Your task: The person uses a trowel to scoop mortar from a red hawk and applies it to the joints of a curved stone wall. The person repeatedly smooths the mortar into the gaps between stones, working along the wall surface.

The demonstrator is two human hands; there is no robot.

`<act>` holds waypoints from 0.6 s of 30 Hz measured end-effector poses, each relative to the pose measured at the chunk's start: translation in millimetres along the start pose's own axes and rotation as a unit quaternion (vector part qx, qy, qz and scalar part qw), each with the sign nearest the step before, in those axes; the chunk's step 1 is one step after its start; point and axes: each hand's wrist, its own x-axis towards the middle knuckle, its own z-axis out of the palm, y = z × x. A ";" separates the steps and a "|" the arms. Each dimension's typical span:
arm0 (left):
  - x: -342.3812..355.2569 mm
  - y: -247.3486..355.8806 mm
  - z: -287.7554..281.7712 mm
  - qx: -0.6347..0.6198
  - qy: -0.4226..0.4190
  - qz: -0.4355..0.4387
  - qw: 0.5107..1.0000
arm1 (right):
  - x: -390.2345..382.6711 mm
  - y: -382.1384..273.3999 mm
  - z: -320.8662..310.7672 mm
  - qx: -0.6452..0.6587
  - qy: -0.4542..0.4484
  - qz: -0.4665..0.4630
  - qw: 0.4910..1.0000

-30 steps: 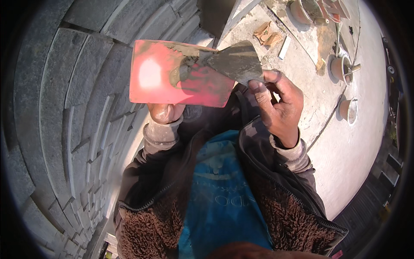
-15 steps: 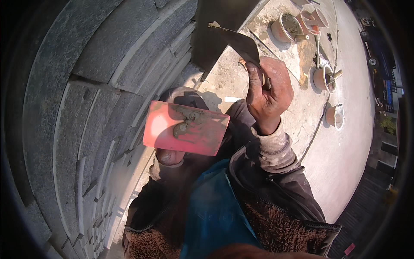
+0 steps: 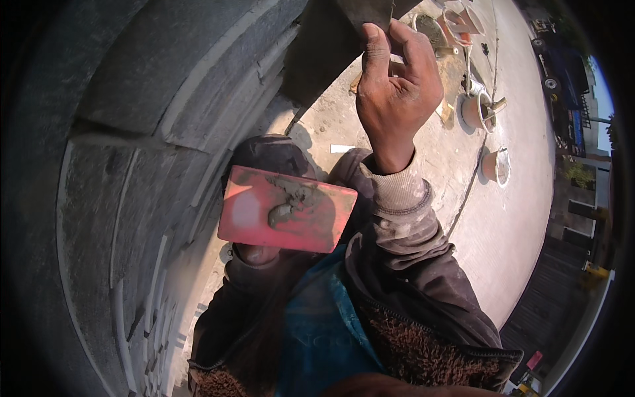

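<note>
My left hand point(image 3: 256, 255) is closed under a flat pink board point(image 3: 314, 228); only part of it shows below the near edge. A wet lump of grey mortar point(image 3: 286, 210) sits mid-board, with smears around it. My right hand point(image 3: 400, 92) is raised ahead, pinching a thin dark scraper blade point(image 3: 368, 9) between thumb and fingers. The blade overlaps a dark flat surface point(image 3: 317, 56) beside the wall, and its far end is cut off by the picture's top. Whether blade and surface touch, I cannot tell.
A grey stone-clad wall point(image 3: 159, 178) with stepped ledges rises close on my left. Several tubs stand on the right, including one with a handled tool point(image 3: 475, 112) and a smaller tub point(image 3: 495, 167). A white strip point(image 3: 342, 149) lies near my foot. A vehicle point(image 3: 562, 83) stands far right.
My right hand has moved up and forward with the scraper blade, now against the dark surface in view. The pink board has shifted slightly lower. The view has turned a little.
</note>
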 end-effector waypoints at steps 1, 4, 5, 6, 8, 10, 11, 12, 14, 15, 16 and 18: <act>-1.8 1.4 -1.0 0.001 -0.002 0.001 1.000 | 0.1 -1.1 1.6 -0.012 0.004 -0.006 1.000; -7.2 1.8 -5.4 -0.002 -0.004 -0.007 1.000 | 1.4 -3.7 5.0 -0.040 0.023 -0.006 0.999; -9.2 0.6 -6.6 0.007 0.008 -0.010 1.000 | 1.4 -7.4 8.1 -0.040 0.032 0.006 0.999; -10.1 2.0 -5.9 0.018 0.021 -0.013 1.000 | 0.7 -10.9 10.7 -0.039 0.041 0.019 0.998; -11.1 1.8 -1.3 0.055 0.069 -0.008 0.996 | -0.7 -13.9 11.3 -0.090 0.039 0.016 0.995; -13.6 3.6 5.8 0.020 0.072 -0.025 0.997 | -2.5 -15.4 13.1 -0.118 0.046 0.021 0.992; -11.0 5.4 6.6 0.008 0.064 -0.030 0.997 | -0.6 -17.2 15.0 -0.120 0.056 0.026 0.991; -9.1 6.4 6.5 -0.004 0.057 -0.034 0.998 | 0.4 -18.2 16.2 -0.121 0.064 0.032 0.990; -7.3 7.3 4.4 -0.003 0.050 -0.037 0.998 | 1.5 -21.4 13.6 -0.111 0.064 0.050 0.990; -7.5 6.8 4.5 -0.005 0.048 -0.037 0.998 | 2.9 -22.4 12.4 -0.106 0.063 0.057 0.991; -7.0 7.5 3.9 -0.005 0.044 -0.035 0.998 | 3.8 -20.3 12.3 -0.111 0.067 0.044 0.991; -6.6 7.8 3.5 -0.004 0.045 -0.034 0.998 | -0.7 -12.4 10.6 -0.119 0.072 0.017 0.990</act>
